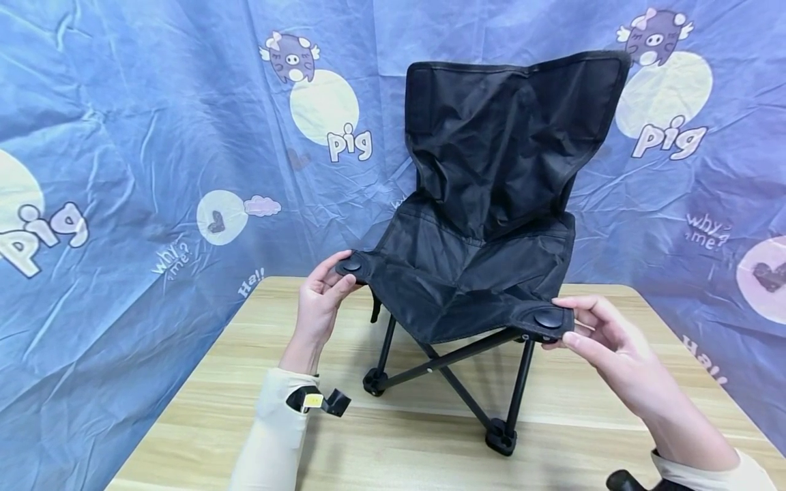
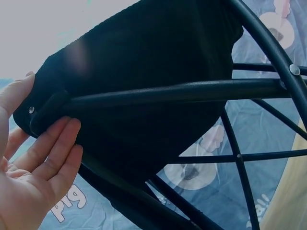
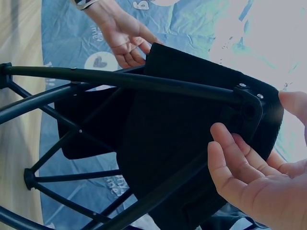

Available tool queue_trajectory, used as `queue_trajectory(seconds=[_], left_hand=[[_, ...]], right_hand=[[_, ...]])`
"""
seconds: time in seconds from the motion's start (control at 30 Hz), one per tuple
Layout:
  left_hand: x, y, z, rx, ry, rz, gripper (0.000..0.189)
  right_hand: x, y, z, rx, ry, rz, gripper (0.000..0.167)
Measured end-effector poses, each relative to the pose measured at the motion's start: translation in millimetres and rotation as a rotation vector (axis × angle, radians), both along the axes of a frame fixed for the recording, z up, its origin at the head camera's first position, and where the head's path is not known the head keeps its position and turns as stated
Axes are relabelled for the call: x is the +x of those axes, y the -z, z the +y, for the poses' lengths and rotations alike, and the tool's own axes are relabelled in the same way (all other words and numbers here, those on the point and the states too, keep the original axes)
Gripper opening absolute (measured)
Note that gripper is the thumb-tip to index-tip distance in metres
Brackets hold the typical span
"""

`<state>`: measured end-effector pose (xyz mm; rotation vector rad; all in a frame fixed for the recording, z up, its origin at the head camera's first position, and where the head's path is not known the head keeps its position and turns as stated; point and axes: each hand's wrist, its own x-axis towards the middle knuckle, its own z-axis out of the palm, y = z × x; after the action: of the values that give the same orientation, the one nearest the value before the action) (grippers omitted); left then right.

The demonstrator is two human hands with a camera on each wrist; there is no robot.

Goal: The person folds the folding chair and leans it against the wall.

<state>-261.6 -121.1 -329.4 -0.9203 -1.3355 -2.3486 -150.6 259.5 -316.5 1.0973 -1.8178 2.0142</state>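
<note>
Nearest to the camera are the pale left sleeve [image 1: 270, 436] and, across from it, the pale right sleeve [image 1: 746, 474]. On the left, the left hand [image 1: 321, 293] pinches the near left corner [image 1: 353, 266] of the seat, thumb above and fingers below. Right of the middle, the black folding chair [image 1: 473, 259] stands on the wooden table [image 1: 399, 450], its backrest [image 1: 510, 136] upright on the far side, before a blue cloth [image 1: 153, 136]. On the right, the right hand [image 1: 620, 354] grips the near right corner [image 1: 546, 320] in similar manner, so the hands are well apart. The opening of the chair seems to me almost complete: the legs [image 1: 520, 382] are spread, and the seat is stretched, though it sags. What remains is perhaps only to settle the seat and release both corners.
</note>
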Motion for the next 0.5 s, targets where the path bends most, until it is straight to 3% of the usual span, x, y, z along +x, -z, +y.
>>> queue_trajectory(seconds=[0.5], left_hand=[[2.4, -6.0, 6.0, 0.006, -0.025, -0.004, 0.042]], right_hand=[[-7.4, -5.5, -3.1, -0.024, -0.062, 0.029, 0.048]])
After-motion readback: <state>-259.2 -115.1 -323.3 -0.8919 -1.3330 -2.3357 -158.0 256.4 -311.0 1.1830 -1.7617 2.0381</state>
